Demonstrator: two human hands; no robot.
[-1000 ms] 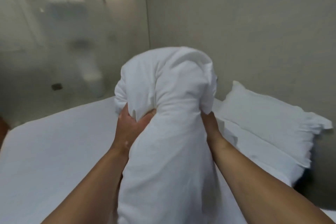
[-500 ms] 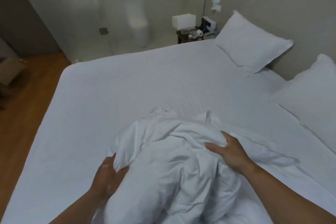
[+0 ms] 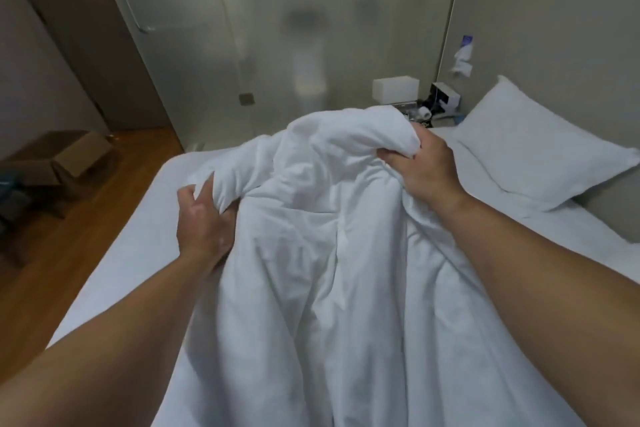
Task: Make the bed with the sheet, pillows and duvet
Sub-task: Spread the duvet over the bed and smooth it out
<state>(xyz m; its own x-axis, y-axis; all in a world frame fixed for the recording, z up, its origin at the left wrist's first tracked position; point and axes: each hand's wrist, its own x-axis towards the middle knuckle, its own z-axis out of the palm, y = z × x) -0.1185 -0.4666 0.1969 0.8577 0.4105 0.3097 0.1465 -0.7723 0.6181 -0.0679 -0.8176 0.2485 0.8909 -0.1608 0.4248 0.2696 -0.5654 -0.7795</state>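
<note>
The soft, creased white duvet [image 3: 329, 270] lies bunched on the white-sheeted bed [image 3: 145, 239]. Its long axis runs away from the person toward the frosted glass wall [image 3: 277, 28] — far end raised. Left hand [image 3: 204, 218] and right hand [image 3: 424, 170] each hold a tight grip on a fistful of folds. A plump white pillow [image 3: 530, 149] lies to the right.

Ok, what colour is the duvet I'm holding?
Plain white, no pattern; the duvet shows best in the head view.
</note>
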